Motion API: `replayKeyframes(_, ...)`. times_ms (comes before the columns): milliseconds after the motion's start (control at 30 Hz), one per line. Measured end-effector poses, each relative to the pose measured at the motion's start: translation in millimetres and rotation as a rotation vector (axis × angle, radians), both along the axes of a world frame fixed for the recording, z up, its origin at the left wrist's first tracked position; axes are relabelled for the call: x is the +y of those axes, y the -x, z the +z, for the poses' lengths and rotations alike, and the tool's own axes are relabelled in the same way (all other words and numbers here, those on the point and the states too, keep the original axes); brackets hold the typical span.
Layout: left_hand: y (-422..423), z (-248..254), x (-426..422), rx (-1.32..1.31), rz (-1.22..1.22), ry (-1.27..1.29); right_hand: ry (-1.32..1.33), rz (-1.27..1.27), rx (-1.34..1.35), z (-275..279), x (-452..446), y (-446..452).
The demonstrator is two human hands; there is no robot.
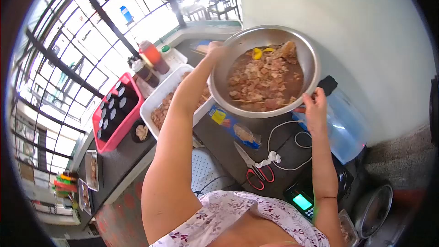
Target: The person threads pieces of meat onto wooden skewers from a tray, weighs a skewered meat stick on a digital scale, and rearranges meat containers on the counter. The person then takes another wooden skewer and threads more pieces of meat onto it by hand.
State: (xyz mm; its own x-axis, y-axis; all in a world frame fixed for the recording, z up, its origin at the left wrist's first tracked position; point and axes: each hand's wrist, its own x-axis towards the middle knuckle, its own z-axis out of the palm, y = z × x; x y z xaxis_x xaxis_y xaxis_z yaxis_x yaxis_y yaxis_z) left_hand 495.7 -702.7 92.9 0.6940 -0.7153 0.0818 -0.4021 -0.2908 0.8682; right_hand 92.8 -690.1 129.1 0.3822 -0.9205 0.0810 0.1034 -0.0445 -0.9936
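Note:
Both my hands grip the rim of a large steel basin [310, 52], which is raised above the dark counter and tilted toward me. In it lies chopped raw meat [265, 75] in brownish liquid, with yellow pieces [257, 54], a larger brown chunk [288, 51] and a thin stick near the front. My left hand [216, 51] holds the far-left rim, its fingers partly hidden. On the near-right rim, my right hand [314, 106] is closed. A white tray [147, 112] of cut meat stands left of the basin, partly behind my left arm.
Red-handled scissors [260, 177], a blue plastic packet [235, 128], a white cable [286, 168] and a device with a lit green screen [302, 201] lie below the basin. A pink crate [116, 132] of dark bottles stands left. Blue translucent plastic [343, 126] leans by the wall.

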Motion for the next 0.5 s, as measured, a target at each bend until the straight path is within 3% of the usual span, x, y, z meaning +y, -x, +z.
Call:
replayKeyframes(200, -20, -18, -17, -0.171, 0.007, -0.160, -0.214, 0.073, -0.131, -21, 11, -11)
replayKeyframes(433, -50, -54, -36, -0.169, 0.014, -0.127, -0.335, 0.066, -0.151, -39, 7, -19)
replayKeyframes(500, -46, -46, -37, -0.333, -0.022, -0.258, -0.354, 0.053, -0.145, -35, 9, -21)
